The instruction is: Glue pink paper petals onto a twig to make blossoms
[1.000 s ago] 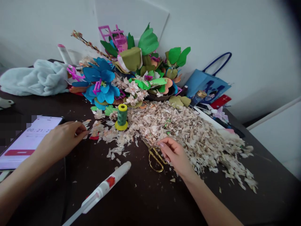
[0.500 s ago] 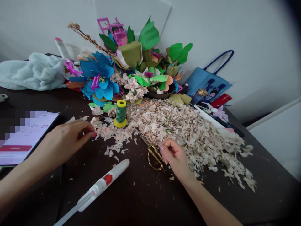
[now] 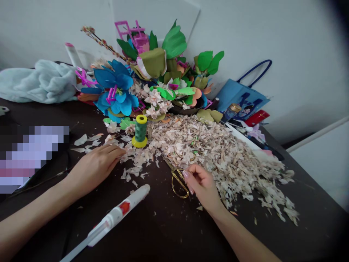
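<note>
"What's nearest to you?"

"A white plastic tube with a red patch (image 3: 117,211), lying slantwise on the dark tabletop (image 3: 169,236), just in front of the long heap of pale torn paper scraps (image 3: 218,160)."

"And your hands?"

"My right hand (image 3: 203,187) is at the heap's near edge, fingers curled in with the thumb pressed up to them. I can't tell whether they're pinching a scrap. Right beside that hand are gold-handled scissors (image 3: 178,182), their blades pointing into the heap. My left hand (image 3: 95,169) lies relaxed and open, not clenched, on the tabletop at the heap's left end, its fingertips (image 3: 121,153) among loose scraps."

"What's further off?"

"Just behind the heap's left end stands a green thread spool with yellow ends (image 3: 140,131). Beyond the heap rises a bunch of paper flowers, with a bright blue paper flower (image 3: 116,92) and broad green paper leaves (image 3: 174,43). Past the heap's far right corner leans a blue paper bag with dark blue handles (image 3: 242,96), and well left of the heap lies a crumpled pale blue cloth (image 3: 35,82)."
</note>
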Demonstrator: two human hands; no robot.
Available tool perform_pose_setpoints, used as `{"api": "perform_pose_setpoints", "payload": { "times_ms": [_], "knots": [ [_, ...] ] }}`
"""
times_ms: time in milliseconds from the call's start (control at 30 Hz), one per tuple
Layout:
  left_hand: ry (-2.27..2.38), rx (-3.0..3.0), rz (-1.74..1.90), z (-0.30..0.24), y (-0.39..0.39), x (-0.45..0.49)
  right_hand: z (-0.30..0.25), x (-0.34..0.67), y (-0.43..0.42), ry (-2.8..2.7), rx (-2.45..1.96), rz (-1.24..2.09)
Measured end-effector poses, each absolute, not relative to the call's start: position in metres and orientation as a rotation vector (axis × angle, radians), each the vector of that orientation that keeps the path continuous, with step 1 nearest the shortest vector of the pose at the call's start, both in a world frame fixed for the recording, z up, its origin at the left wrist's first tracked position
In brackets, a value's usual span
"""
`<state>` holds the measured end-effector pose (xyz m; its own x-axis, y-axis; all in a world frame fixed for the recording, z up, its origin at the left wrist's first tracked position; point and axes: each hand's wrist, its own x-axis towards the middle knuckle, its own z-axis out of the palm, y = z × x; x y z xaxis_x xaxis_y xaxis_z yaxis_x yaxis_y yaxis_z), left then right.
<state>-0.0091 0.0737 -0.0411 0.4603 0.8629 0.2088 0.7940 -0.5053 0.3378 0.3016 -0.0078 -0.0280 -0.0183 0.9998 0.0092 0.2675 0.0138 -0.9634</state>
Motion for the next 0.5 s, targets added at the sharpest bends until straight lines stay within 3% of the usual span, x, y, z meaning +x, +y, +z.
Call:
{"api": "perform_pose_setpoints", "payload": {
  "times_ms": [500],
  "knots": [
    [1.403, 2.036, 0.81, -0.0378, 0.0765, -0.0142, -0.029, 0.3034, -0.0075, -1.442, -1.404, 1.074]
  ]
}}
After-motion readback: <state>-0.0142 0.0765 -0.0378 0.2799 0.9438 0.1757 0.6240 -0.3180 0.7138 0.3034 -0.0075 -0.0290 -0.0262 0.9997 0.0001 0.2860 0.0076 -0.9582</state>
